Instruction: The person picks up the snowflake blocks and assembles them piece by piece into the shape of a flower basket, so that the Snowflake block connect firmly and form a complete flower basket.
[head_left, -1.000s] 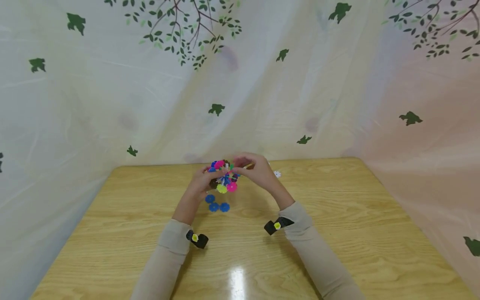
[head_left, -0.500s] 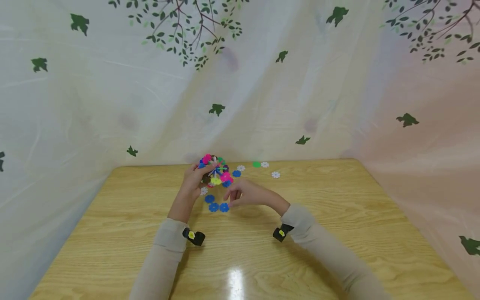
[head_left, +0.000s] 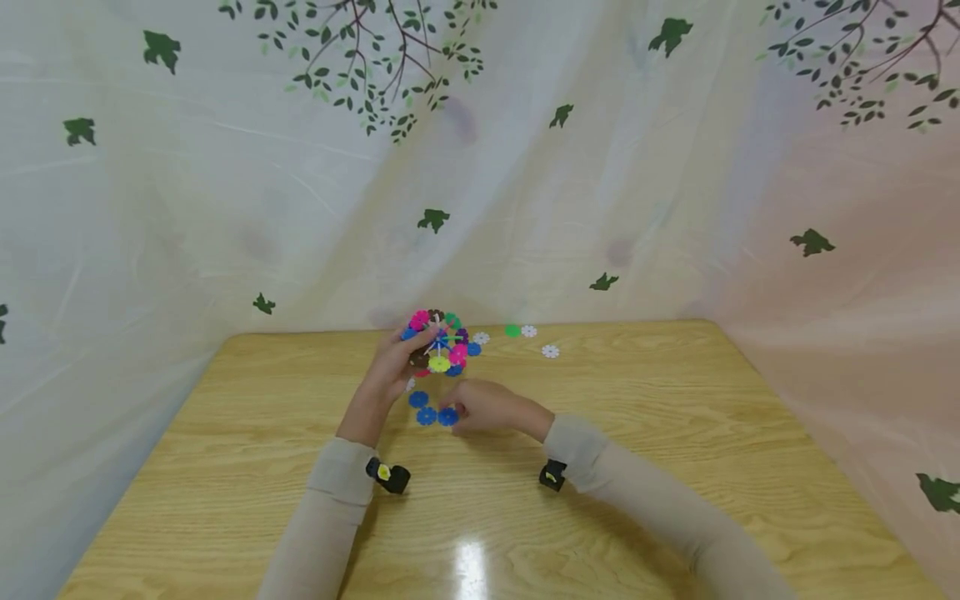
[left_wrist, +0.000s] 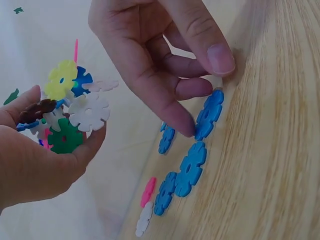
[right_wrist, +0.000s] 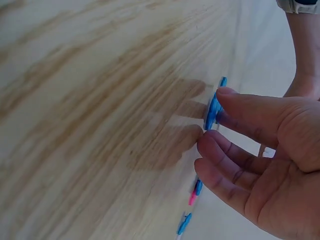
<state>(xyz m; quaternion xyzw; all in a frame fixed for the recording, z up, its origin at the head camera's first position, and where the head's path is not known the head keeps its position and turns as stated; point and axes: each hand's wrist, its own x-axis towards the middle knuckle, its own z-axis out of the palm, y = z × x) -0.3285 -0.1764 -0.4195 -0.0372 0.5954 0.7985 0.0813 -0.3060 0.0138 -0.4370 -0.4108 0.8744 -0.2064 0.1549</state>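
Note:
In the head view my left hand point(head_left: 378, 375) holds up a ball-shaped cluster of interlocking flower discs point(head_left: 439, 364) in many colours, its thumb lying across the front. The left wrist view shows the cluster's white, green and yellow discs point(left_wrist: 90, 113) above the palm. My right hand point(head_left: 491, 408) is low over the table, thumb and index finger pinching a blue flower disc point(head_left: 447, 417) at its edges. In the right wrist view the thumb tip overlaps this blue disc point(right_wrist: 213, 111), while the other fingers bend loosely below it. Two more blue discs point(head_left: 426, 416) lie right beside it.
On the wooden table point(head_left: 645, 500), behind my right hand, lie another blue disc point(head_left: 474, 349), a green disc point(head_left: 512, 331) and several white discs point(head_left: 551, 352). A pale curtain point(head_left: 525, 208) with leaf prints hangs along the table's back edge.
My right hand has left the cluster and come down toward me to the blue discs on the table. The left hand still holds the cluster, having shifted slightly left.

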